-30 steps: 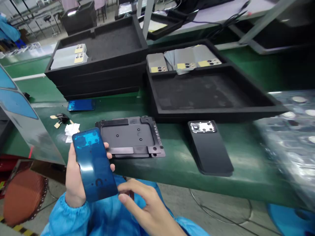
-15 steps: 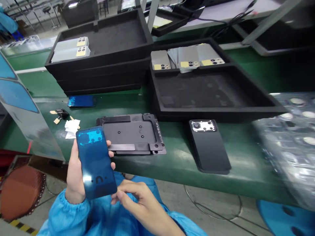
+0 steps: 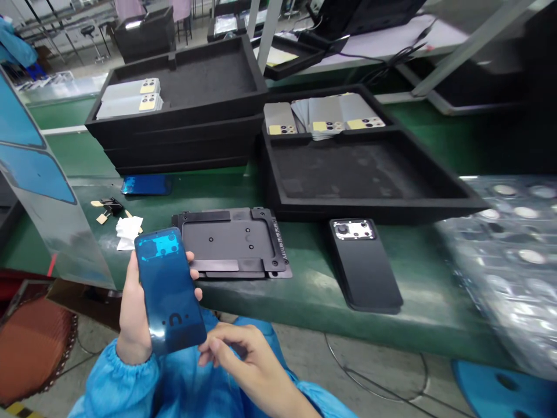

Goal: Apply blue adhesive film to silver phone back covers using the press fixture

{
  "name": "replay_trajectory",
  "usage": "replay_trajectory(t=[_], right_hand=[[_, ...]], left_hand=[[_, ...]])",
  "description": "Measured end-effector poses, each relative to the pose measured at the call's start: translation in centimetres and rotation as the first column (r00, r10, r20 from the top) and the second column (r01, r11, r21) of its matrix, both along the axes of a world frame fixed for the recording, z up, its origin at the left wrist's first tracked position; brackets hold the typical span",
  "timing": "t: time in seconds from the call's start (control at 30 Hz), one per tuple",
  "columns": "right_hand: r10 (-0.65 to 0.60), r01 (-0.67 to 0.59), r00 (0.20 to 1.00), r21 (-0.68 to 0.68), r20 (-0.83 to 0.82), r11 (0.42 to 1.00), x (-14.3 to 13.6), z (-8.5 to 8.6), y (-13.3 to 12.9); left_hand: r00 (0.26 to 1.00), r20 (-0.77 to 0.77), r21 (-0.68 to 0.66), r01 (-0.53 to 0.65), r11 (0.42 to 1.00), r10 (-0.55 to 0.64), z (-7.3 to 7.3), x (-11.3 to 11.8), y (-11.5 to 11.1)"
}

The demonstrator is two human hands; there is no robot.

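Observation:
A phone back cover (image 3: 169,290) with a glossy blue film faces me, its camera cutout area at the top and a dark curved mark near the bottom. My left hand (image 3: 133,307) is closed around it, palm along the left edge and fingertips curled over the right edge. At the cover's lower right corner, my right hand (image 3: 246,351) pinches with thumb and index finger; whether it grips the film or the cover itself is hidden. Behind the cover lies a black metal fixture (image 3: 221,239). To the right rests a dark phone back cover stack (image 3: 368,267) with a silvery camera area.
Black foam trays (image 3: 322,206) and stacked trays (image 3: 183,142) with grey panels (image 3: 322,113) stand behind. Clear plastic blister trays (image 3: 513,278) lie right. A crumpled white tissue (image 3: 129,231), a black clip (image 3: 114,204) and another blue-filmed piece (image 3: 147,185) are left.
The camera view has shifted slightly, so the bench things sit lower in the picture. Both hands keep nearly the same hold at the cover and its corner.

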State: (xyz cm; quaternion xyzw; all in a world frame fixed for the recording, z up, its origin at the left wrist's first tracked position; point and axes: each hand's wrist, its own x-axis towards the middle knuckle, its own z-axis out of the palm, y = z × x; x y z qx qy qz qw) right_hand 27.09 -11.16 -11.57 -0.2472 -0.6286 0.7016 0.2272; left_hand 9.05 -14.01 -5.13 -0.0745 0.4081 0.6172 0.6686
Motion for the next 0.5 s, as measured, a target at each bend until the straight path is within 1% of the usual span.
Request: replay_trajectory(t=[0.03, 0.07, 0.1, 0.13, 0.17, 0.2, 0.23, 0.27, 0.3, 0.37, 0.4, 0.43, 0.47, 0.5], right_hand=[[-0.057, 0.057, 0.998, 0.065, 0.006, 0.996, 0.1, 0.0, 0.0], [-0.142, 0.139, 0.99, 0.158, 0.007, 0.977, 0.2, 0.0, 0.0], [-0.241, 0.235, 0.97, 0.267, -0.009, 0.935, 0.4, 0.0, 0.0], [-0.327, 0.32, 0.944, 0.371, -0.046, 0.872, 0.6, 0.0, -0.1], [-0.38, 0.38, 0.92, 0.451, -0.095, 0.807, 0.7, 0.0, -0.2], [-0.388, 0.401, 0.912, 0.506, -0.136, 0.764, 0.7, 0.0, -0.3], [-0.362, 0.385, 0.919, 0.541, -0.153, 0.748, 0.7, 0.0, -0.4], [-0.333, 0.361, 0.93, 0.565, -0.156, 0.742, 0.5, 0.0, -0.6], [-0.316, 0.342, 0.937, 0.581, -0.15, 0.739, 0.3, -0.1, -0.6], [-0.299, 0.319, 0.944, 0.61, -0.139, 0.725, -0.3, 0.0, -0.4], [-0.289, 0.314, 0.946, 0.626, -0.146, 0.714, -0.6, 0.0, -0.2], [-0.272, 0.305, 0.95, 0.635, -0.152, 0.709, -0.8, 0.2, 0.2], [-0.233, 0.277, 0.96, 0.641, -0.154, 0.716, -0.9, 0.5, 0.7], [-0.185, 0.235, 0.972, 0.634, -0.146, 0.737, -0.9, 0.8, 1.3]], left_hand=[[1.0, -0.023, 0.007, -0.017, 1.0, 0.017, 0.0, 0.2, -0.1], [0.996, -0.073, 0.023, -0.054, 0.998, 0.055, -0.1, 0.5, -0.2], [0.982, -0.147, 0.052, -0.112, 0.992, 0.119, -0.1, 1.0, -0.3], [0.951, -0.232, 0.098, -0.186, 0.978, 0.204, -0.2, 1.6, -0.4], [0.898, -0.314, 0.161, -0.271, 0.949, 0.31, -0.3, 2.2, -0.6], [0.843, -0.363, 0.229, -0.332, 0.915, 0.397, -0.4, 2.8, -0.8], [0.804, -0.374, 0.284, -0.375, 0.883, 0.462, -0.4, 3.3, -1.0], [0.793, -0.359, 0.32, -0.391, 0.863, 0.492, -0.4, 3.8, -1.3], [0.81, -0.327, 0.335, -0.382, 0.861, 0.487, -0.3, 4.1, -1.5], [0.86, -0.273, 0.322, -0.34, 0.884, 0.43, -0.1, 4.3, -1.9], [0.872, -0.272, 0.307, -0.323, 0.895, 0.408, 0.0, 4.4, -1.9], [0.864, -0.296, 0.296, -0.323, 0.899, 0.408, 0.0, 4.5, -1.9], [0.838, -0.339, 0.292, -0.338, 0.895, 0.428, 0.1, 4.6, -1.7], [0.797, -0.389, 0.298, -0.365, 0.882, 0.461, 0.0, 4.8, -1.5]])
